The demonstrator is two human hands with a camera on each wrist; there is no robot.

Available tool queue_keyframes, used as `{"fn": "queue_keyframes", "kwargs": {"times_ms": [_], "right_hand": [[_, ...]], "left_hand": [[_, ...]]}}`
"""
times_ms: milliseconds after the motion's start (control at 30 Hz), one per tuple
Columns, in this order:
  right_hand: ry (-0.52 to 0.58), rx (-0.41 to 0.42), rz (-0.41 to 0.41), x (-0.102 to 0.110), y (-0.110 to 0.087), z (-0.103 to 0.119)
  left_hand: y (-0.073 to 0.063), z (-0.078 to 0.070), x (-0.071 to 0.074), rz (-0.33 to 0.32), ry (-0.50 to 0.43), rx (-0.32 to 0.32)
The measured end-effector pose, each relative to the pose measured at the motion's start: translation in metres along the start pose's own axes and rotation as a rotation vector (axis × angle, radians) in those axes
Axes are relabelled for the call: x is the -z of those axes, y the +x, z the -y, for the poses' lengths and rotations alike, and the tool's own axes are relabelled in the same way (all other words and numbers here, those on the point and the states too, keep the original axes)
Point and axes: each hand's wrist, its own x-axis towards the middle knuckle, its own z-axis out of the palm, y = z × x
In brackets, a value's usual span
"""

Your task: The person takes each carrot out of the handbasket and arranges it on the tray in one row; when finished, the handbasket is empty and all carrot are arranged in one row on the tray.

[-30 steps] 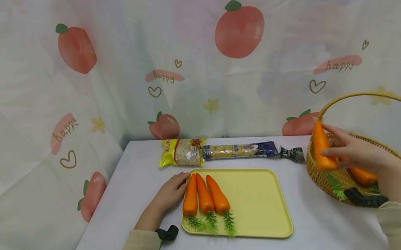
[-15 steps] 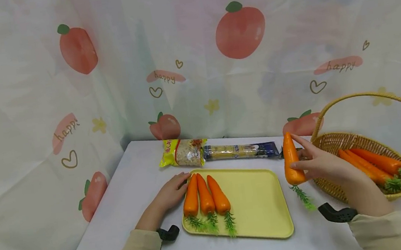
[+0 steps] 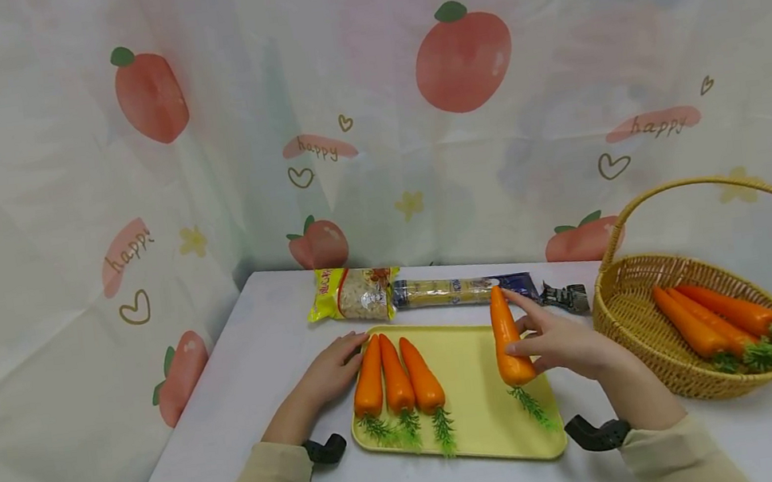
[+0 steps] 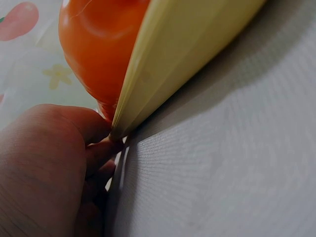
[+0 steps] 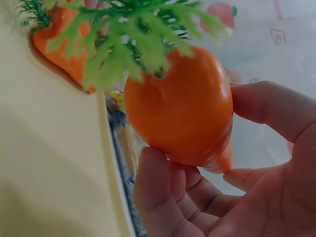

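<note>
A carrot (image 3: 506, 339) with green leaves is held above the right part of the yellow tray (image 3: 477, 423), its tip pointing to the back. My right hand (image 3: 565, 343) grips it with thumb and fingers, also seen around the carrot (image 5: 182, 113) in the right wrist view. Side by side on the tray's left part lie a left carrot (image 3: 368, 380), a middle carrot (image 3: 396, 376) and a right carrot (image 3: 422, 377). At the tray's left rim my left hand (image 3: 333, 370) pinches the edge, close beside the left carrot; its fingertips are partly hidden.
A wicker basket (image 3: 651, 369) with a tall handle stands at the right, several carrots (image 3: 710, 322) inside. Along the back lie a yellow bag of grains (image 3: 362, 292), a long clear-and-blue packet (image 3: 446, 291) and a black-patterned item (image 3: 565, 298). Patterned cloth hangs behind.
My right hand has lifted the carrot out of the basket and carried it left, over the tray. The left hand and the carrots on the tray stay in place.
</note>
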Motion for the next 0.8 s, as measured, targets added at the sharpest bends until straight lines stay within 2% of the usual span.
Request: {"fn": "queue_keyframes", "kwargs": {"times_ms": [300, 533, 800], "right_hand": [[0.009, -0.051, 0.042, -0.026, 0.023, -0.009], [0.008, -0.058, 0.081, -0.041, 0.035, -0.013], [-0.047, -0.074, 0.072, -0.055, 0.046, -0.017]], "left_hand": [[0.0, 0.0, 0.0, 0.0, 0.0, 0.0], [0.0, 0.0, 0.0, 0.001, -0.005, -0.001], [0.0, 0.001, 0.001, -0.003, -0.011, -0.019]]}}
